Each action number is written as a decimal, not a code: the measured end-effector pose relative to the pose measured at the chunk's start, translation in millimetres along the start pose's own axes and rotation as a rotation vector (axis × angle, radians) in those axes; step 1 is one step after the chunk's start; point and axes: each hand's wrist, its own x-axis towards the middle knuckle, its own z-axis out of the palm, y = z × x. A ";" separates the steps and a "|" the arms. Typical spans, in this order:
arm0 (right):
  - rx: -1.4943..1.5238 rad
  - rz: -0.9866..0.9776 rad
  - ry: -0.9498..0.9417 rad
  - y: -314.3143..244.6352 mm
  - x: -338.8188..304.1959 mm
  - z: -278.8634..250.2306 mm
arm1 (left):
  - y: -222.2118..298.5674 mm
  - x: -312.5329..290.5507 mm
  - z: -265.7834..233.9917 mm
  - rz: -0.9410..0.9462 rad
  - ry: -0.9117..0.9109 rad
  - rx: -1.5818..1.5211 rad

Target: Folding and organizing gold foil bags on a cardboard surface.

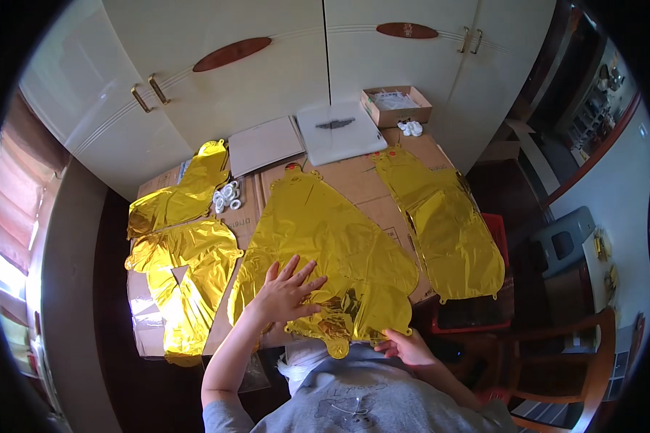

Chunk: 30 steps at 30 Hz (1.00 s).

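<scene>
The left hand (pixel 289 292) is lying open and palm down, its fingers spreading over the lower left part of the large gold foil piece (pixel 325 224). The right hand (pixel 406 348) is gripping the near edge of that same piece at its lower right corner, the fingers curling in around the foil. The large piece is stretching away from both hands over the cardboard-covered tabletop (pixel 365 189), narrowing toward its far end and crinkling and shining between them.

To the left of the left hand, a gold foil piece with a small opening (pixel 202 242) is lying near the tabletop's edge, and a folded gold foil piece (pixel 170 206) is lying just beyond it. White rings (pixel 227 196) are clustering ahead and to the left of that hand. Straight beyond the hands, a beige panel (pixel 266 146) is lying beside a white slab (pixel 339 141) bearing a dark mark. Ahead and to the right of the right hand, a long gold foil piece (pixel 458 245) is stretching toward the person, and beyond it a cardboard box (pixel 404 114) is holding clear plastic, with a white bundle (pixel 410 128) sitting just beside it.
</scene>
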 end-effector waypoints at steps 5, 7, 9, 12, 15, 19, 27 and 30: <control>-0.810 -0.498 0.006 -13.4 1.3 28.5 | -11.6 3.5 6.7 -0.021 0.091 -0.096; -0.927 -1.080 -0.062 -57.1 -4.6 73.1 | -13.2 3.8 15.1 -0.017 0.150 -0.065; -1.042 -1.160 -0.079 -72.9 -4.3 74.1 | -11.6 2.6 18.5 -0.017 0.216 -0.039; -0.970 -0.784 -0.096 -78.8 18.0 30.8 | -3.0 4.5 15.7 -0.042 0.282 -0.050; -1.347 -1.144 -0.050 -89.5 36.6 1.8 | -2.4 4.4 18.9 -0.030 0.291 0.022; -1.294 -1.168 -0.007 -92.2 30.1 6.4 | -2.9 2.7 20.7 -0.020 0.285 0.060; -1.200 -1.070 0.211 -125.8 50.4 -8.8 | -2.5 0.8 18.6 0.001 0.287 0.059; -1.464 -1.108 0.061 -145.1 72.5 28.9 | -2.3 1.4 17.9 0.000 0.294 0.056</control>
